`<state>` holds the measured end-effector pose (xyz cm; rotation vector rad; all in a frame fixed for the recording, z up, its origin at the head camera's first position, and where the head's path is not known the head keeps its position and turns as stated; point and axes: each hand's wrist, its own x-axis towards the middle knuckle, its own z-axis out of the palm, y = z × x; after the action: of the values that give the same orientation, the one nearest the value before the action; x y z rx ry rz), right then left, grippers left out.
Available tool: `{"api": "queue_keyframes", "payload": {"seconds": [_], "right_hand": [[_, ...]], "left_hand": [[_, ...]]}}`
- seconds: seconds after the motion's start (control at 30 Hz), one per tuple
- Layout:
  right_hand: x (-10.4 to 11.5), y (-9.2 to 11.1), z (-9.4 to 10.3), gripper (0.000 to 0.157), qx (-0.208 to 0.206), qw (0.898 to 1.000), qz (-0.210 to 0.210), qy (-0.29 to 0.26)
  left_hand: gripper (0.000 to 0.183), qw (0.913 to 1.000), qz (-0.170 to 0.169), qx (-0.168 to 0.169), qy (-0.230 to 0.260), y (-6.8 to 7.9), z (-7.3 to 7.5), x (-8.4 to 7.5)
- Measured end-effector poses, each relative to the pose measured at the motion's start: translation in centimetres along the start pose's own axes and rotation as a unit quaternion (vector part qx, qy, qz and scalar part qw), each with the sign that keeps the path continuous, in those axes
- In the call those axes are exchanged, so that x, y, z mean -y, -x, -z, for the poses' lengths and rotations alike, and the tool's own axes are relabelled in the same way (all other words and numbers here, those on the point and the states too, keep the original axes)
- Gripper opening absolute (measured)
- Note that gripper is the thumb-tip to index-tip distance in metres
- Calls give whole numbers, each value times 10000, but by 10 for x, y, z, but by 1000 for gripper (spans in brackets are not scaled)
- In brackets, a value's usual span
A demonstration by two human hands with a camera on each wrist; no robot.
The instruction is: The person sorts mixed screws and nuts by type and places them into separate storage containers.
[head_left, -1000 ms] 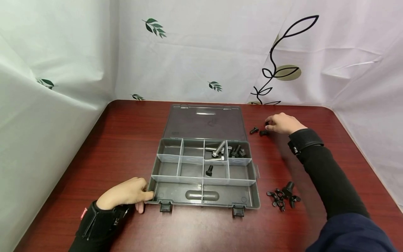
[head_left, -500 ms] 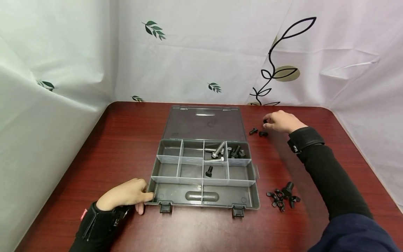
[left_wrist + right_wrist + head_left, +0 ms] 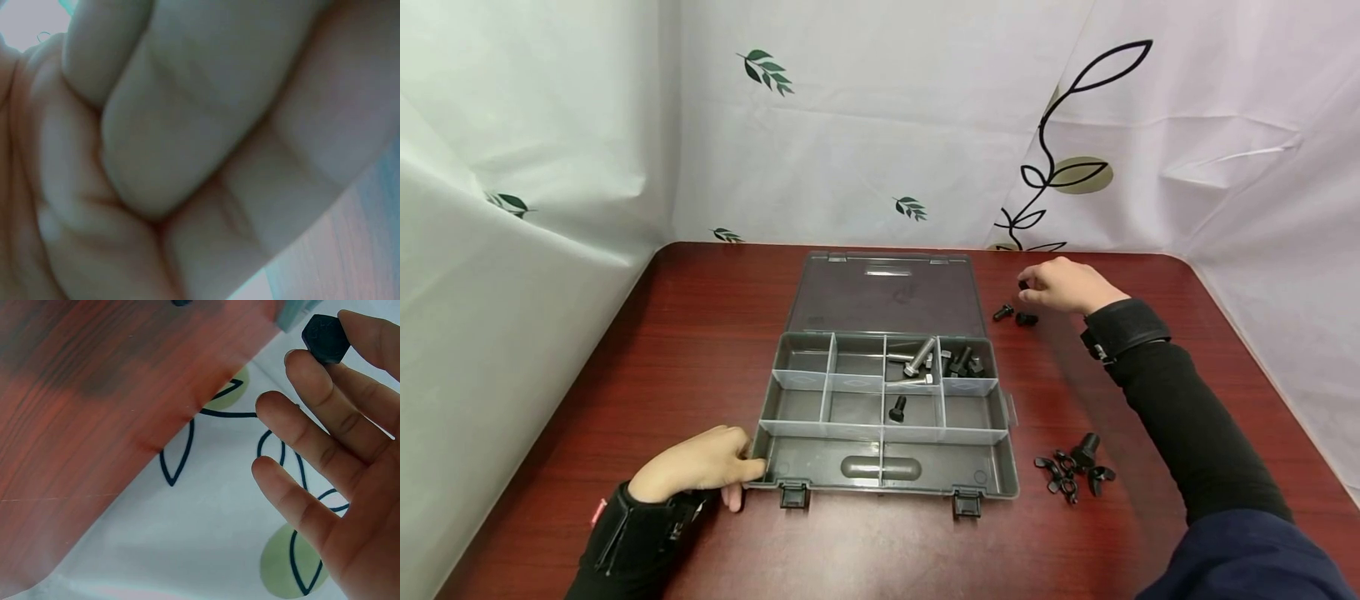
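Observation:
My right hand (image 3: pixel 1063 285) pinches a black hex-head bolt (image 3: pixel 325 339) between thumb and fingertips, above the table's back right. In the right wrist view the hexagonal head faces the camera and the other fingers are spread. Two black bolts (image 3: pixel 1003 312) lie on the table just below that hand. My left hand (image 3: pixel 700 461) grips the front left corner of a grey compartment box (image 3: pixel 820 452), thumb over its wall. Silver bolts (image 3: pixel 920 357) lie in a back compartment, with black bolts (image 3: pixel 961 361) to their right. One black bolt (image 3: pixel 898 408) lies in the middle row.
The box's lid (image 3: pixel 887 296) lies folded back toward the curtain (image 3: pixel 850 125). Right of the box sit several black wing nuts (image 3: pixel 1063 475) beside a thicker black bolt (image 3: pixel 1086 450). Two latches (image 3: pixel 967 504) stick out from the box's front edge.
My right hand has moved slightly left and up from the loose bolts, with the black bolt in its fingertips. The left hand stays on the box corner.

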<state>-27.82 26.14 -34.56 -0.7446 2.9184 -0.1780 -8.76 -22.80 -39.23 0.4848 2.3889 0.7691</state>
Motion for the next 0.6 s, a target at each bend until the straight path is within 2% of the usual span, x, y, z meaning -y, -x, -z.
{"api": "queue_keyframes", "payload": {"seconds": [0.6], "right_hand": [[30,1,13,37,-250,9985,478,95]], "left_hand": [[24,10000,28,30,81,0,0,1]]}}
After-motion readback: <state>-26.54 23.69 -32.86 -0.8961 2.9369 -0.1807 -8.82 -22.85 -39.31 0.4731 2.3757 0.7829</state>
